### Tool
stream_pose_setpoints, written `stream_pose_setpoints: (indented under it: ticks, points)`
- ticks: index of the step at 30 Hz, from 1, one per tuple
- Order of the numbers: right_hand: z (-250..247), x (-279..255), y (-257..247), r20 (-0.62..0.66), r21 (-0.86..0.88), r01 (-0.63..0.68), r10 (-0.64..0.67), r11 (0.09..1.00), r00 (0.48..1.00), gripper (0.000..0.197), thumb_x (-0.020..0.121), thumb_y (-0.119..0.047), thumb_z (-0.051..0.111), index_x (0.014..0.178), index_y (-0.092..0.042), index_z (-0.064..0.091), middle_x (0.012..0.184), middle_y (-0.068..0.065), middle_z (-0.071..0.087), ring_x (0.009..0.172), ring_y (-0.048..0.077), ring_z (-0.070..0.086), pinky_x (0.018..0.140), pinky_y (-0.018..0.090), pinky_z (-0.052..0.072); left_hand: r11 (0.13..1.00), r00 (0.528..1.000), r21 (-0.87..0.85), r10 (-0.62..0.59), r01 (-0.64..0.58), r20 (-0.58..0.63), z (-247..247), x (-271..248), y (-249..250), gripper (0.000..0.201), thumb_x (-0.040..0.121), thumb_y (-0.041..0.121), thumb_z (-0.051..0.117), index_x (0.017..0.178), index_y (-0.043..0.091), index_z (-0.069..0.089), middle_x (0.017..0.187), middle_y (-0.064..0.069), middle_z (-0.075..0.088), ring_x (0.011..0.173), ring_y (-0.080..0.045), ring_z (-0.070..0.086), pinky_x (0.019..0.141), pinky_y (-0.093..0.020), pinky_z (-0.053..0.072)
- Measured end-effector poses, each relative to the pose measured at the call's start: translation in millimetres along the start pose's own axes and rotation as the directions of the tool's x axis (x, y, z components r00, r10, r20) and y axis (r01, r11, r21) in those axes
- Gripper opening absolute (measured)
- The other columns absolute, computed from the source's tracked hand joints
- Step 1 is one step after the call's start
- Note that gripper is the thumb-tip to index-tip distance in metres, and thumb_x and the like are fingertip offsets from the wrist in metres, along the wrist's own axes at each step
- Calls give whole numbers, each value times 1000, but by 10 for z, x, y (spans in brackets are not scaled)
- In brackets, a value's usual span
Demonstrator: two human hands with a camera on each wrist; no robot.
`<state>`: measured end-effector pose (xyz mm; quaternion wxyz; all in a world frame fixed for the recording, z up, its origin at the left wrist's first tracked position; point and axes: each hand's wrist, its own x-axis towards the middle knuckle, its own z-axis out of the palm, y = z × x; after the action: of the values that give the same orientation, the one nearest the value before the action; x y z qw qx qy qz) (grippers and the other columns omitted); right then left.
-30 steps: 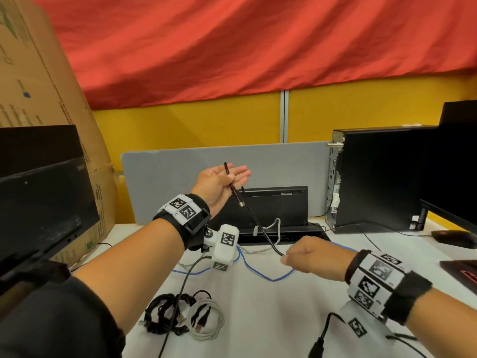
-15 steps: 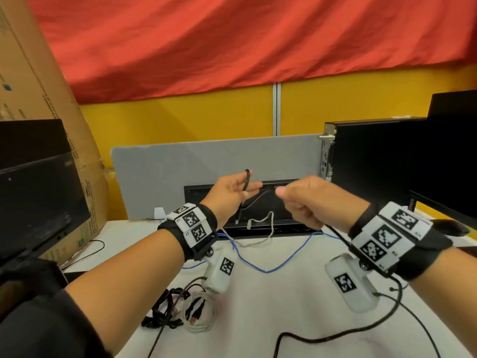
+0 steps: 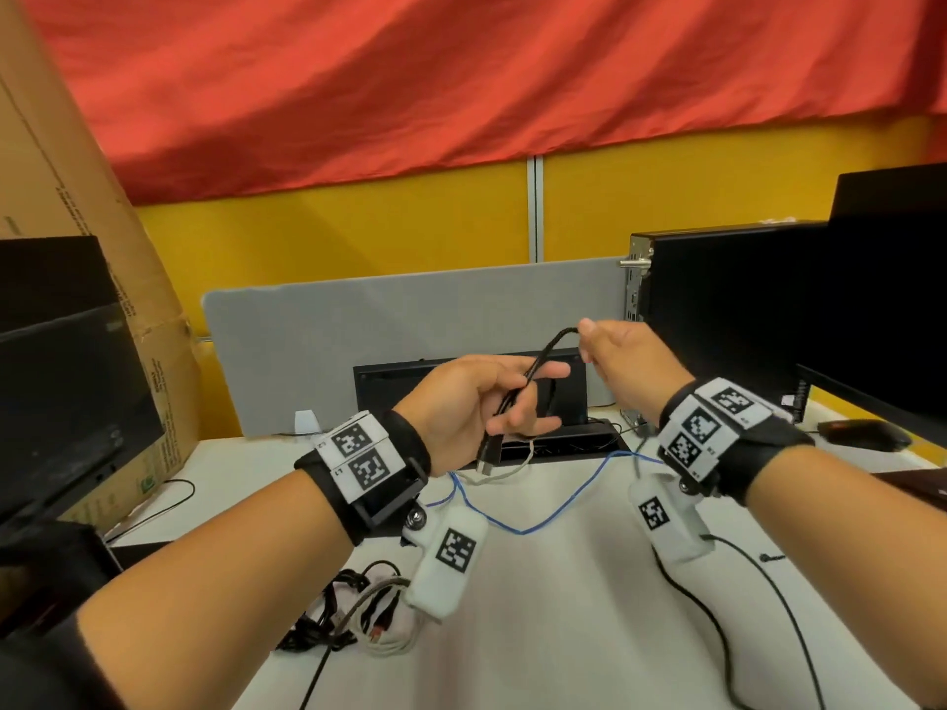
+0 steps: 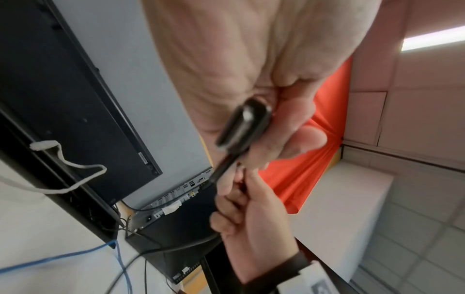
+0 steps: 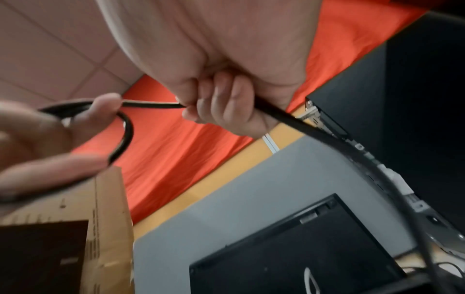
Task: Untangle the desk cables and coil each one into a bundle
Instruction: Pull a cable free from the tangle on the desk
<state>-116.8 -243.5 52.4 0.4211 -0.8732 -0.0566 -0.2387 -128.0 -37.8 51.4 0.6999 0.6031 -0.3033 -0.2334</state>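
Above the white desk (image 3: 563, 632), at about 12 o'clock from the wearer, both hands are raised and joined by one black cable (image 3: 538, 368). The left hand (image 3: 471, 402) has its fingers curled round a short loop of that cable, and the cable's USB plug (image 3: 487, 456) hangs below the palm, pointing toward 6 o'clock. The right hand (image 3: 625, 366), just beside it at 2 o'clock, pinches the cable between thumb and curled fingers, so each hand is clamped on the same cable and the two nearly touch.

The left wrist view shows what the head view hides: the plug (image 4: 244, 123) lies blurred against the left fingers (image 4: 297, 135), and the right hand (image 4: 251, 218) grips the cable below it. The right wrist view shows the other side: the cable (image 5: 151, 105) runs taut from the right fingers (image 5: 221, 103) to a round loop on the left hand (image 5: 50, 143), while its free length trails off toward 5 o'clock.

Only the head view shows the desk. A blue cable (image 3: 538, 525) lies across its middle, and at 7 o'clock sits a heap of coiled black and grey cables (image 3: 358, 617). A computer tower (image 3: 727, 320) stands at 2 o'clock, a grey divider panel (image 3: 384, 325) at 12 o'clock and a cardboard box (image 3: 77, 238) at 10 o'clock.
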Motion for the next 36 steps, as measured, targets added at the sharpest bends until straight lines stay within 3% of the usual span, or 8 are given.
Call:
stream_pose_setpoints:
  ticks: [5, 9, 13, 16, 23, 28, 32, 36]
  points:
    - [296, -135, 96, 178, -32, -35, 40, 999, 983, 43, 103, -41, 30, 73, -18, 51, 59, -3, 44, 47, 8, 39, 48, 24, 31, 991, 994, -107, 66, -75, -86, 12, 42, -38, 38, 104, 14, 34, 126, -14, 48, 45, -3, 39, 41, -14, 41, 108, -48, 42]
    - [471, -282, 128, 321, -45, -75, 85, 996, 943, 33, 102, -35, 32, 85, -17, 54, 63, -2, 48, 44, 10, 39, 39, 22, 35, 995, 992, -47, 78, -83, -102, -21, 34, -64, 37, 102, 23, 38, 93, -7, 58, 41, -2, 42, 92, -49, 55, 106, -43, 44]
    - [544, -391, 82, 365, -3, -62, 59, 998, 929, 27, 102, -41, 35, 88, -36, 58, 59, -17, 62, 37, 3, 47, 33, 16, 35, 984, 984, -123, 114, -131, -137, -62, 68, -122, 39, 104, 22, 37, 111, -10, 59, 104, -13, 70, 55, -16, 59, 105, -52, 43]
    - [601, -456, 73, 390, 30, -83, 65, 996, 919, 27, 102, -36, 36, 85, -28, 56, 64, -3, 56, 41, 9, 48, 39, 21, 43, 965, 984, -210, 133, -156, -118, -71, 116, -155, 43, 105, 24, 35, 135, -7, 38, 128, -14, 64, 79, -22, 74, 105, -54, 42]
    - [745, -676, 125, 478, 199, -198, 81, 960, 874, 21, 103, -27, 36, 100, -22, 56, 62, 0, 48, 48, 13, 49, 47, 27, 49, 935, 961, -260, 191, -240, -199, -175, 149, -169, 31, 105, 16, 35, 128, -5, 40, 135, -12, 59, 119, -36, 60, 109, -55, 37]
    - [761, -730, 34, 429, 15, 53, -55, 998, 902, 26, 103, -26, 37, 110, -15, 60, 74, -11, 49, 68, 3, 48, 64, 19, 40, 926, 939, -248, 215, -283, -269, -150, 130, -186, 49, 103, 9, 39, 146, -3, 18, 145, -9, 49, 120, -29, 60, 106, -41, 44]
    - [669, -693, -52, 446, -95, 152, -94, 984, 890, 27, 101, -27, 43, 101, -14, 66, 74, -10, 53, 68, 5, 49, 60, 18, 35, 964, 934, -51, 239, -261, -265, -193, 82, -150, 33, 103, 8, 38, 135, 4, 35, 147, -14, 45, 121, -29, 59, 85, -24, 55]
    - [423, -576, -182, 430, -280, 290, -151, 915, 890, 29, 96, -33, 51, 82, -14, 68, 64, -6, 61, 59, 13, 55, 56, 27, 43, 943, 958, 324, 162, -79, -237, -245, 55, -154, 56, 105, 11, 36, 153, 8, 7, 130, -6, 63, 111, -21, 66, 104, -36, 43]
